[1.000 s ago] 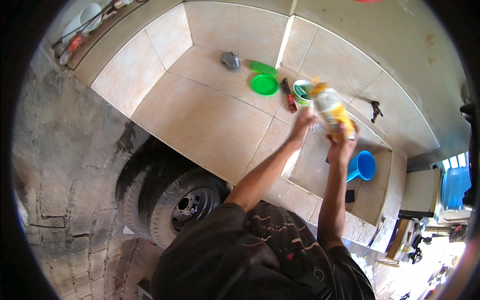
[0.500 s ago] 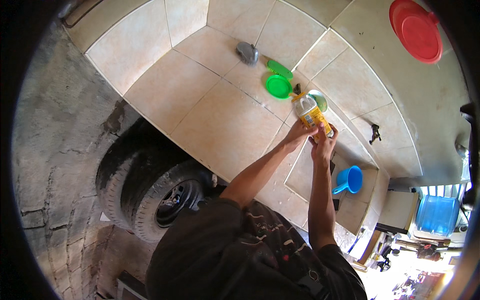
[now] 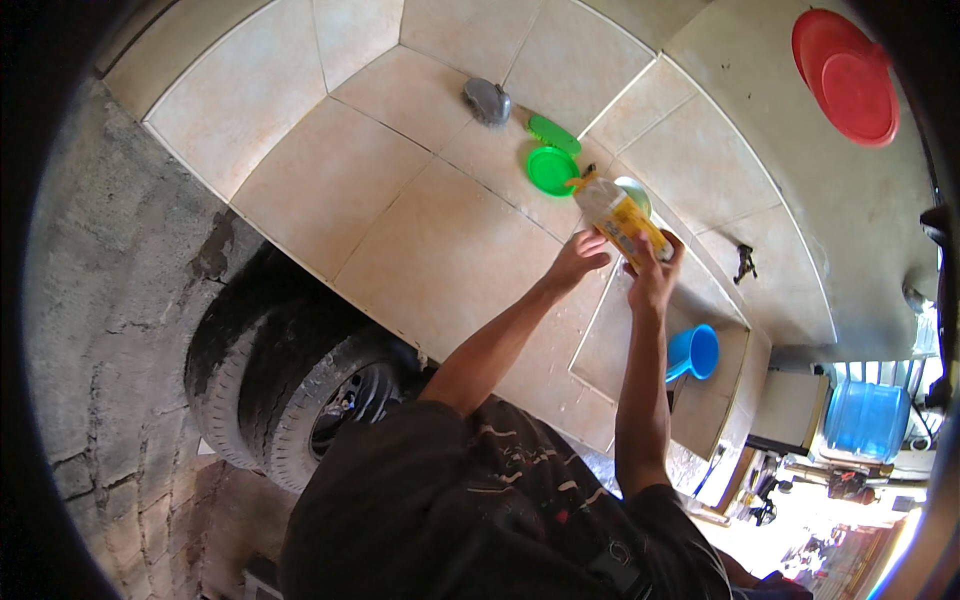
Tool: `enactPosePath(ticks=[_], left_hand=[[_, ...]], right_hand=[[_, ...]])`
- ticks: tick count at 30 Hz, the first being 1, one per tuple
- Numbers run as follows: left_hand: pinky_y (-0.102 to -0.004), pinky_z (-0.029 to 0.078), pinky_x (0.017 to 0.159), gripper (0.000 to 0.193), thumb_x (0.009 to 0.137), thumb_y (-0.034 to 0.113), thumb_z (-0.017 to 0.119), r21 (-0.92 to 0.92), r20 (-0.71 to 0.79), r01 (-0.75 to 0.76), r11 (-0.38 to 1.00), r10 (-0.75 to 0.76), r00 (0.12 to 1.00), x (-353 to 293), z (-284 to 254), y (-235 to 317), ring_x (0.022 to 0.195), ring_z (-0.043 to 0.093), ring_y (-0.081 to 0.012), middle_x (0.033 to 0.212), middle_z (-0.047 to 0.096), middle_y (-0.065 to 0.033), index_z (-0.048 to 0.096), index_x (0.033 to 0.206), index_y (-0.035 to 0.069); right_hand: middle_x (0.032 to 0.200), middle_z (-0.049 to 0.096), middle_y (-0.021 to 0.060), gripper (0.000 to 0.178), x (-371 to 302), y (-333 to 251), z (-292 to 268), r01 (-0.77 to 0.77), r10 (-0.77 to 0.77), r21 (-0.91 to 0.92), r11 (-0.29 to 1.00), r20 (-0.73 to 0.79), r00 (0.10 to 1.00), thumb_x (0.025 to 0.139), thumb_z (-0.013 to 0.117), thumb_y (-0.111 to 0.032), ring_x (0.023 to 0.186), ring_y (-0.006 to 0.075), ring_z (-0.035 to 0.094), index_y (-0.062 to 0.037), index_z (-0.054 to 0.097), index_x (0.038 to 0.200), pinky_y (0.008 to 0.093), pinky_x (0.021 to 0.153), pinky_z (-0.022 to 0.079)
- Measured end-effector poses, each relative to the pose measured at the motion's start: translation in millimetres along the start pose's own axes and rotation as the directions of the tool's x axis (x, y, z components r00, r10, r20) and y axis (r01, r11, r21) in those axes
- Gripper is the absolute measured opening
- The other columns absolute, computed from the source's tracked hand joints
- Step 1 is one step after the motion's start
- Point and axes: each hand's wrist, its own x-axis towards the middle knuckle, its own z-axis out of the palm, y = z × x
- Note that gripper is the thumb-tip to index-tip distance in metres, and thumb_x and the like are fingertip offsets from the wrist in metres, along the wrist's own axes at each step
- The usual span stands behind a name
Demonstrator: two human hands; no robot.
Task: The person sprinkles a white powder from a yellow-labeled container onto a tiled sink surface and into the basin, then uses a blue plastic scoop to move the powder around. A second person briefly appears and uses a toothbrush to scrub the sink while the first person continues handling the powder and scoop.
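A white plastic jug [image 3: 612,212] with a yellow label and yellow cap is tilted over the tiled counter, slightly blurred. My right hand [image 3: 654,272] is closed around its lower end. My left hand [image 3: 578,262] is just to the left of the jug, fingers apart and holding nothing. Beyond the jug lie a round green lid or dish [image 3: 552,171] and a green brush [image 3: 555,135]. The jug partly hides a pale round tub [image 3: 634,190] behind it.
A blue dipper [image 3: 694,352] stands in the sunken basin at right, below a wall tap [image 3: 745,263]. A grey rounded object [image 3: 487,102] lies farther back on the counter [image 3: 430,230]. Red plastic ware [image 3: 848,78] hangs on the wall. Tires [image 3: 320,405] stand below the counter edge.
My left hand has come off the jug and moved slightly left, its fingers opening. The jug, now in my right hand alone, has turned a little. The whole view has shifted slightly.
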Motion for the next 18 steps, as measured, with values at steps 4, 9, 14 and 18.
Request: enactPosePath(ticks=[4, 9, 14, 18], left_hand=[[-0.0388, 0.035, 0.101, 0.093, 0.07, 0.048, 0.075, -0.063, 0.057, 0.036, 0.997, -0.033, 0.998, 1, -5, 9, 0.12, 0.044, -0.0227, 0.126, 0.047, -0.0144, 0.028, 0.135, 0.0], [-0.0377, 0.039, 0.097, 0.089, 0.07, 0.045, 0.075, -0.025, 0.171, -0.16, 0.987, 0.162, 0.972, 1, 9, 16, 0.117, 0.047, -0.0242, 0.123, 0.05, -0.0122, 0.031, 0.133, 0.002], [-0.0343, 0.038, 0.097, 0.086, 0.073, 0.049, 0.072, -0.075, 0.006, -0.003, 0.997, 0.004, 1.0, 1, -10, 21, 0.118, 0.048, -0.0249, 0.124, 0.049, -0.0155, 0.032, 0.13, -0.002], [-0.0325, 0.041, 0.092, 0.066, 0.077, 0.031, 0.072, -0.004, 0.052, -0.089, 0.996, 0.089, 0.995, -1, -18, 22, 0.108, 0.052, -0.0199, 0.114, 0.053, -0.0119, 0.038, 0.124, -0.001]], right_hand=[[0.086, 0.058, 0.0087, 0.049, -1, -13, 5, 0.025, -0.016, -0.098, 0.995, 0.096, 0.995, 0.076, 0.075, -0.02, 0.067, 0.0135, 0.057, -0.0046, 0.045, 0.11, 0.023, 0.046, 0.045], [0.086, 0.058, 0.009, 0.047, -2, -12, 22, 0.107, -0.112, 0.033, 0.994, 0.175, 0.978, 0.076, 0.076, -0.019, 0.067, 0.0126, 0.057, -0.0037, 0.046, 0.108, 0.0223, 0.045, 0.045], [0.085, 0.058, 0.0068, 0.047, 5, -11, 35, 0.054, -0.047, -0.076, 0.996, 0.083, 0.995, 0.076, 0.075, -0.02, 0.066, 0.0134, 0.057, -0.0069, 0.046, 0.111, 0.0236, 0.045, 0.046], [0.085, 0.059, 0.0088, 0.046, 11, -8, 45, 0.358, -0.316, -0.189, 0.914, 0.218, 0.923, 0.075, 0.075, -0.018, 0.063, 0.013, 0.057, -0.0038, 0.046, 0.108, 0.023, 0.043, 0.045]])
